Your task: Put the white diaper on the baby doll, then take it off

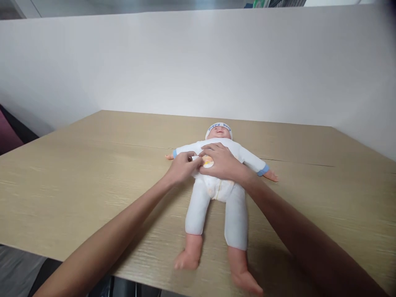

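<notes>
A baby doll point(198, 208) in a white suit with blue cuffs lies on its back, feet toward me. Its white headband point(219, 126) carries blue lettering. Around the hips is a white diaper point(218, 189) with orange and yellow print at the front. My left hand point(183, 167) is closed at the left side of the waist, pinching a white edge that looks like the diaper's. My right hand point(223, 161) lies over the belly, thumb and fingers apart around the printed patch, pressing on the diaper's front. My right palm hides part of the waist.
The doll lies on a wood-grain table point(77, 177). Behind the far edge stands a tall white panel point(185, 66). A dark and maroon object point(12, 132) shows beyond the left edge. Below the front edge are dark shapes I cannot make out.
</notes>
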A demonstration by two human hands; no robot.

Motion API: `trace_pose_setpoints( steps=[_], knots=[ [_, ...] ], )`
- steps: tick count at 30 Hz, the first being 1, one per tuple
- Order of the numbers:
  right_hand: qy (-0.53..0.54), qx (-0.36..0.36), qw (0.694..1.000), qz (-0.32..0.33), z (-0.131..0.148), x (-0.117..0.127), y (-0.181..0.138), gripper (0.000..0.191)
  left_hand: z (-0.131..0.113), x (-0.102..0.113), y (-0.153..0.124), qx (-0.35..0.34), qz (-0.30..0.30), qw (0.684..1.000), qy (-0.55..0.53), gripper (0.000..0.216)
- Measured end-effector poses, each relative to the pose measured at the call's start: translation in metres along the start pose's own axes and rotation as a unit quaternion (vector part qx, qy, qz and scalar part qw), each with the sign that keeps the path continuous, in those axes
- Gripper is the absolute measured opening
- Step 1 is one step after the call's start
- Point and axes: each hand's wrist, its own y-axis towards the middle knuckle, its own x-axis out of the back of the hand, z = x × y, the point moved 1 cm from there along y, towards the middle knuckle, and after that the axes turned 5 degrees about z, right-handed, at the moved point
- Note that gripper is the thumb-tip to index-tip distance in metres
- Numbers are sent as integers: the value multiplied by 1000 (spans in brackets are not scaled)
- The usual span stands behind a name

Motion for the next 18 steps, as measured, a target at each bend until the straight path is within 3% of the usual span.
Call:
trace_pose_setpoints(
  steps=[4, 10, 14, 18],
  knots=[
    [16, -9, 1000, 10, -1, -1, 2, 48, -11, -14, 3, -46, 15, 998, 41, 26],
    [44, -4, 999, -25, 10, 5, -4, 62, -4, -11, 3, -83, 5, 996, 36, 25],
    [41, 41, 997, -42, 18, 47, -23, 56, -4, -7, 1, -73, 24, 997, 15, 29],
    [84, -19, 996, 39, 11, 87, -39, 42, -3, -7, 3, -79, 18, 997, 19, 33]
  ],
)
